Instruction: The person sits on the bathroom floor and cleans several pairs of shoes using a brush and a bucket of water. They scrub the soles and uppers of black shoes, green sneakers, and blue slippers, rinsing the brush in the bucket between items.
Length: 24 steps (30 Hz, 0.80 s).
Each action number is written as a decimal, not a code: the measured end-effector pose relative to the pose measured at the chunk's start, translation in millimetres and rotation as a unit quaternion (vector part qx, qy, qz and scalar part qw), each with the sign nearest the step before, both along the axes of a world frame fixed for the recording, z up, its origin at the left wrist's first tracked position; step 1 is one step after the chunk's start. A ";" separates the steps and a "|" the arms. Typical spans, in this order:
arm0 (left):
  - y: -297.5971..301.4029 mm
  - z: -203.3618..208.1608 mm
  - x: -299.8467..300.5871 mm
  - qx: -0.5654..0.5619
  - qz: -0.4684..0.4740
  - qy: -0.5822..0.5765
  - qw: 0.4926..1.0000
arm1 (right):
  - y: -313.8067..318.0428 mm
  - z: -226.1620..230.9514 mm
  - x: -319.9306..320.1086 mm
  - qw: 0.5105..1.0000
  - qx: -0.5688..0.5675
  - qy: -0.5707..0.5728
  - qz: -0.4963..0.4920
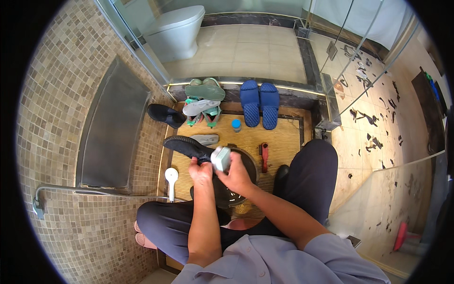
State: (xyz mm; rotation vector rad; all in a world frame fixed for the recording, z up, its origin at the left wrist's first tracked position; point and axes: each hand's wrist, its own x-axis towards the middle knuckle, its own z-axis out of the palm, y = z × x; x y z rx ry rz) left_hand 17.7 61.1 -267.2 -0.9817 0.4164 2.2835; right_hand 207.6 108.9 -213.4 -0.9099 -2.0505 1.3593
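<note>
A black shoe (187,146) with a dark ridged sole is gripped at its near end by my left hand (202,172), its other end stretching away to the left. My right hand (239,176) is closed around a whitish, light-grey block (221,159), somewhat smeared by motion; its kind is not clear. The block is right beside the shoe's near end; whether they touch I cannot tell. Beneath both hands stands a dark round basin (249,163), partly covered by my hands and forearms. Right of the basin lies a red-handled brush-like tool (265,157).
A ridged yellowish mat (293,137) covers the floor. Around lie another black shoe (165,115), a pile of green and grey shoes (205,92), blue slippers (260,104), a blue-capped bottle (236,125) and a white shower head (171,177). Glass panels flank a raised sill; a toilet (175,31) stands beyond.
</note>
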 end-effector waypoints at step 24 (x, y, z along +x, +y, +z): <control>2.4 92.0 54.0 0.134 -0.141 0.186 0.963 | 53.0 65.2 -6.0 0.986 0.162 0.038 0.008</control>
